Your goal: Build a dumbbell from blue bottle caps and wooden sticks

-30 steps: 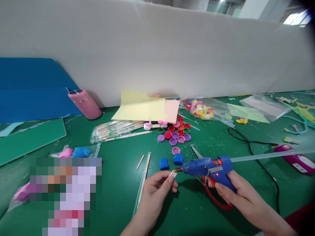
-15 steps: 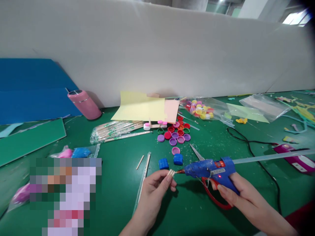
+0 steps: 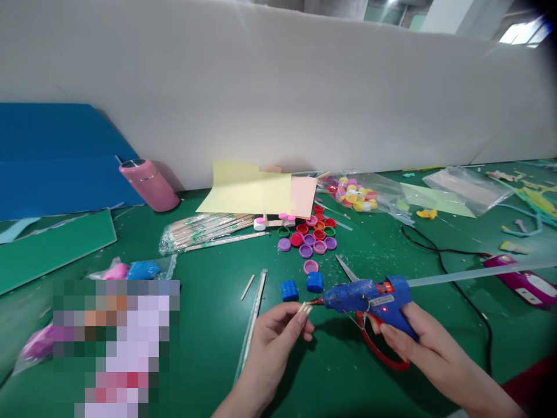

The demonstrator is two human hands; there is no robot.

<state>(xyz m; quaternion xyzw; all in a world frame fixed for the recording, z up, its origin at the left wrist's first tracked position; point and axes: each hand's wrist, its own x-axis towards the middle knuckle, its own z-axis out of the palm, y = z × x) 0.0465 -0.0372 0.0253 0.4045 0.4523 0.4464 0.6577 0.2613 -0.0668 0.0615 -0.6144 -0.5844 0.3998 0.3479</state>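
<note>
My left hand pinches a few short wooden stick pieces between thumb and fingers. In my right hand is a blue glue gun, a red light lit on its side and a long clear glue stick sticking out of its back. The nozzle meets the ends of the sticks. Beneath the gun lie red-handled scissors, partly hidden. Just beyond my left hand sit two blue cap pieces. A short stick and a wrapped stick lie to the left.
Colourful bottle caps cluster mid-table beside a small wheeled stick model. Behind are bagged sticks, yellow paper and bagged caps. A pink tumbler leans at left; a purple power strip and black cord lie right.
The glue gun has shifted slightly left, bringing its nozzle over the stick ends. My left hand has barely moved, and its sticks tilt a little differently.
</note>
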